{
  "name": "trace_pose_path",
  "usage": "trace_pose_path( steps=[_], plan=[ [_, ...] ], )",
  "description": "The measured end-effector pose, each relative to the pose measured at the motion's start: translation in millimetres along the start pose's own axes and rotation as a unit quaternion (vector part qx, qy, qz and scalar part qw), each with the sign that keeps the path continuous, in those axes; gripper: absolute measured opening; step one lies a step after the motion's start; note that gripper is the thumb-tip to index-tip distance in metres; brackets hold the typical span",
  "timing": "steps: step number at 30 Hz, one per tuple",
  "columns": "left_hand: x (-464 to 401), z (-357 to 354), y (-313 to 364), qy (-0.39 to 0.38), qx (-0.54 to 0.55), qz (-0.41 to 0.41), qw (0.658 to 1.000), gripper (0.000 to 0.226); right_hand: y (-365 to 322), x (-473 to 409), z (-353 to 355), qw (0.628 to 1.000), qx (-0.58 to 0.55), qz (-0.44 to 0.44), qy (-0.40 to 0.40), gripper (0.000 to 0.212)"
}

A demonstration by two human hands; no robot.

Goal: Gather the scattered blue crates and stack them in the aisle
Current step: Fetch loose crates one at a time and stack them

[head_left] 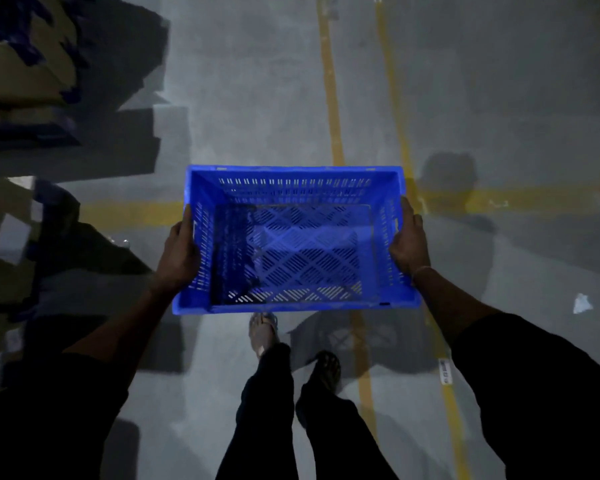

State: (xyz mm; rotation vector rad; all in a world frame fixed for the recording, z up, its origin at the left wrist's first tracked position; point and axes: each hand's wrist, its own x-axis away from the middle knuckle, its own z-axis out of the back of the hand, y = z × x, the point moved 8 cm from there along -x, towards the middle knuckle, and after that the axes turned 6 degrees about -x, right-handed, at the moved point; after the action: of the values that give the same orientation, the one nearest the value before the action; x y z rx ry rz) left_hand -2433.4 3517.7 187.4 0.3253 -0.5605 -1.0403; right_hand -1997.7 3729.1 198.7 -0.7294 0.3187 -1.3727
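An empty blue crate with slotted walls and a lattice floor hangs in front of me, above the grey floor, open side up. My left hand grips its left wall near the rim. My right hand grips the right wall the same way, with a thin band on the wrist. Below the crate my two feet show in sandals, one ahead of the other. No other blue crate is in view.
Stacked cardboard boxes with dark blue print crowd the left side. Yellow floor lines run forward and cross under the crate. A small white scrap lies on the floor at the right. Open grey floor stretches ahead.
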Motion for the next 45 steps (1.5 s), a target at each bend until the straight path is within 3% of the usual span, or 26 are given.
trace_pose_path(
  steps=[7, 10, 14, 17, 19, 23, 26, 29, 35, 41, 45],
  plan=[
    [-64, -25, -17, -0.023, 0.037, 0.033, 0.999, 0.090, 9, -70, -48, 1.000, 0.026, -0.010, 0.004, 0.087],
    [-79, -31, -28, -0.018, 0.036, 0.031, 0.999, 0.078, 13, -87, -58, 0.999, 0.047, -0.009, 0.009, 0.087],
    [-84, -34, -19, 0.030, -0.096, -0.036, 0.994, 0.048, 16, -92, -61, 0.999, 0.051, -0.002, 0.011, 0.085],
    [-83, -35, -15, 0.044, -0.053, 0.000, 0.998, 0.072, 18, -89, -62, 0.998, 0.058, 0.008, 0.012, 0.084],
    [-78, -33, -14, 0.054, -0.033, 0.024, 0.998, 0.069, 18, -90, -62, 0.998, 0.066, 0.015, 0.015, 0.083],
    [-70, -30, 2, 0.046, -0.066, 0.011, 0.997, 0.021, 23, -88, -64, 0.997, 0.068, 0.020, -0.019, 0.088],
    [-53, -29, -3, 0.062, -0.052, 0.023, 0.997, 0.047, 27, -79, -63, 0.994, 0.078, 0.054, -0.046, 0.094],
    [-40, -56, -19, 0.005, -0.130, -0.018, 0.991, 0.077, 34, -58, -64, 0.990, 0.113, 0.076, -0.045, 0.102],
    [-49, -65, -26, 0.039, -0.151, -0.013, 0.988, 0.085, 39, -55, -72, 0.987, 0.141, 0.077, 0.011, 0.104],
    [-38, -68, -21, 0.009, -0.230, 0.005, 0.973, 0.108, 39, -45, -69, 0.982, 0.160, 0.098, -0.019, 0.100],
    [-23, -81, -9, -0.005, -0.261, -0.055, 0.964, 0.103, 33, -25, -74, 0.964, 0.219, 0.150, -0.022, 0.102]
  ],
)
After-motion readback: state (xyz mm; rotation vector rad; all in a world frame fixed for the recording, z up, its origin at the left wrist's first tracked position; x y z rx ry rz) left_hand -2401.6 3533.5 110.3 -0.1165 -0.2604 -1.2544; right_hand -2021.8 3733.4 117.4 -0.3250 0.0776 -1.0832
